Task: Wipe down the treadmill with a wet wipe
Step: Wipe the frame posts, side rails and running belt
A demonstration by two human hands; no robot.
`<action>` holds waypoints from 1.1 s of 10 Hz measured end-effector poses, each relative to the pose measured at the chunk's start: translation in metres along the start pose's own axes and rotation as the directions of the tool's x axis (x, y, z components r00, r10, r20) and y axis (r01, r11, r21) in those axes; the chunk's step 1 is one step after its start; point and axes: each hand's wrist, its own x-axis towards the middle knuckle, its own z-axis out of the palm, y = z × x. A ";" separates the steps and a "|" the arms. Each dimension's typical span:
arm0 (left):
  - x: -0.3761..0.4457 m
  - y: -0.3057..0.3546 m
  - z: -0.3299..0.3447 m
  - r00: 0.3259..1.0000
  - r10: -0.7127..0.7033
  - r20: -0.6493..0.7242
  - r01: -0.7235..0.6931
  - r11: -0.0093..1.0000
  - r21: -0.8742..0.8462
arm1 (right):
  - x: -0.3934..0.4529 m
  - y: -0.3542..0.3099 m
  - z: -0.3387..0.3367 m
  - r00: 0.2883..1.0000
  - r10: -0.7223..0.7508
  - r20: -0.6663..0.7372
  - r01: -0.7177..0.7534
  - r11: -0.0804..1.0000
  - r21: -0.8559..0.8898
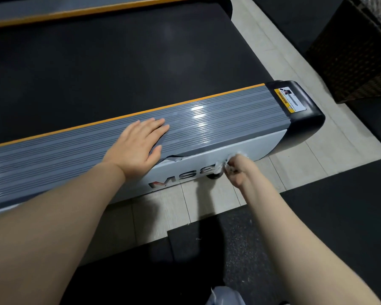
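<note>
- Single head-worn wide-angle view, no second view to overlap.
- Looks forward and steeply down, close over the grey ribbed treadmill side rail (207,126) and pale tiled floor (306,164).
- Both forearms enter from bottom edge.

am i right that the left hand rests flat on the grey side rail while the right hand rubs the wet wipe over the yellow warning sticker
Not quite. In the head view the right hand rubs the wet wipe on the white side panel, not the warning sticker. The left hand does rest flat on the grey side rail.
</note>
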 end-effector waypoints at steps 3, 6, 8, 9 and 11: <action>0.000 0.002 -0.001 1.000 -0.014 -0.002 0.014 1.000 0.018 | -0.002 -0.020 -0.011 0.941 -0.316 -0.118 0.304 0.946 -0.109; 0.001 0.002 -0.002 1.000 -0.017 0.018 0.017 1.000 0.018 | -0.003 -0.043 -0.031 0.979 -0.201 -0.040 0.194 0.971 -0.139; 0.003 0.011 -0.004 0.998 -0.049 -0.034 0.049 0.998 -0.026 | -0.004 -0.067 -0.036 0.863 -0.471 -0.182 0.402 0.859 -0.317; 0.017 0.026 -0.010 0.989 -0.125 -0.074 0.122 0.992 -0.039 | -0.001 -0.053 -0.042 0.953 -0.271 -0.134 0.214 0.917 -0.337; 0.061 0.067 -0.008 0.988 0.148 -0.042 -0.149 0.989 -0.012 | 0.032 -0.061 -0.058 0.945 -0.288 -0.152 0.235 0.926 -0.297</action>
